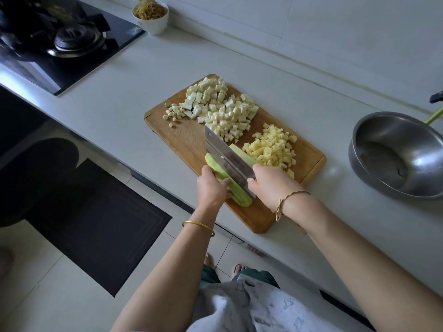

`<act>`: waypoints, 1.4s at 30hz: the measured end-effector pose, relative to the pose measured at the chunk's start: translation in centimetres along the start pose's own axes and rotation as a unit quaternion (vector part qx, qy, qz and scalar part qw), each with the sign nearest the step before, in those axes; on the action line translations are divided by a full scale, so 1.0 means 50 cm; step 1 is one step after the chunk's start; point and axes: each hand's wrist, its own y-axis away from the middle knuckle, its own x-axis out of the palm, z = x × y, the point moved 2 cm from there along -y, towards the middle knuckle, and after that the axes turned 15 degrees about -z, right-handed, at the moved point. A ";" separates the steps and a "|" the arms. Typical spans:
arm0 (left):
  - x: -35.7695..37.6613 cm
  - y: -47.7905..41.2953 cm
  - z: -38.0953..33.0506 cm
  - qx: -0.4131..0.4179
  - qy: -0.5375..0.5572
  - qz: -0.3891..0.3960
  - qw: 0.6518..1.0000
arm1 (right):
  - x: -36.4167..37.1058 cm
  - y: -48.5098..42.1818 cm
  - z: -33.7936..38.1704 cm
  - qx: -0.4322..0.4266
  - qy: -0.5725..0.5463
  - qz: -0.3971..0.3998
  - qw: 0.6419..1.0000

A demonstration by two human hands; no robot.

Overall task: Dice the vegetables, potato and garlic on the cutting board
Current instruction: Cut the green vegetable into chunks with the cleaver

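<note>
Held a long pale green vegetable (241, 191) down on the near part of the wooden cutting board (182, 140) with the left hand (212, 185), fingers bent round its left side and thumb laid on its top. Gripped a broad steel cleaver (227, 156) with the right hand (271, 185), fingers closed tight round the handle, so hidden inside the fist. Stood the blade lengthwise in the vegetable, with the green part on its left and a paler strip (242, 153) on its right. Found both hands near each other, one on each side of the blade, at the near end of the board. Found three heaps on the far part of the board: yellow potato cubes (273, 149) just to the right of the cleaver, beside the paler strip; a bigger heap of white vegetable cubes (223, 109) beyond the tip of the blade; small garlic pieces (172, 113) at the far left corner, next to the white heap. Wore a gold bangle (199, 225) on the left wrist and a thin cord bracelet (294, 193) on the right. Rested on a pale counter (119, 92), near its front edge, with a steel bowl (398, 154) well apart on the right, a white bowl (153, 23) of brown shreds far behind by the wall, and a black gas stove (60, 39) at the far left. Could not tell what kind the green vegetable was.
</note>
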 end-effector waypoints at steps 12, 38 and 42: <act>0.013 -0.014 0.014 0.021 -0.051 -0.037 0.998 | 0.008 -0.022 -0.001 -0.009 0.007 0.029 1.000; 0.036 0.014 0.021 -0.008 -0.059 -0.015 0.998 | 0.048 0.003 -0.050 -0.057 0.028 0.016 0.998; 0.035 0.014 0.024 -0.004 -0.059 -0.016 0.998 | 0.048 0.022 -0.084 -0.054 0.037 0.016 0.998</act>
